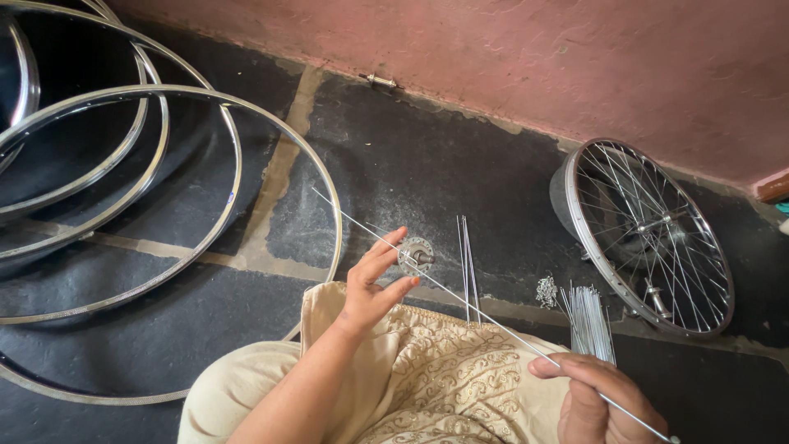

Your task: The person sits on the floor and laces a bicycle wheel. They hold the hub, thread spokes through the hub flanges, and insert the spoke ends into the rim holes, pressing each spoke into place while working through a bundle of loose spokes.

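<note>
1. Cloth [427, 386], beige with a curly embroidered pattern, covers the person's lap at the bottom of the view, nearest to the camera.
2. Right hand [596, 399] is low at the right; its fingers are closed around one long thin spoke [460, 300], near that spoke's lower end.
3. From this hand the spoke runs up and to the left, passes the hub [416, 256] and ends over the dark floor [427, 164].
4. Left hand [374, 284] holds the small metal hub between thumb and fingertips; the other fingers are loosely spread.
5. I cannot tell if the spoke goes through a hole of the hub or only lies across it.
6. Two or three more spokes [468, 267] stand upright just right of the hub.
7. Near the right hand a bundle [590, 321] of loose spokes lies on the floor, with a small heap of nipples [546, 290] beside it.
8. One finished wheel [649, 234] leans against the pink wall [534, 57] at the right.
9. Several bare rims [164, 222] lie overlapping on the floor at the left.
</note>
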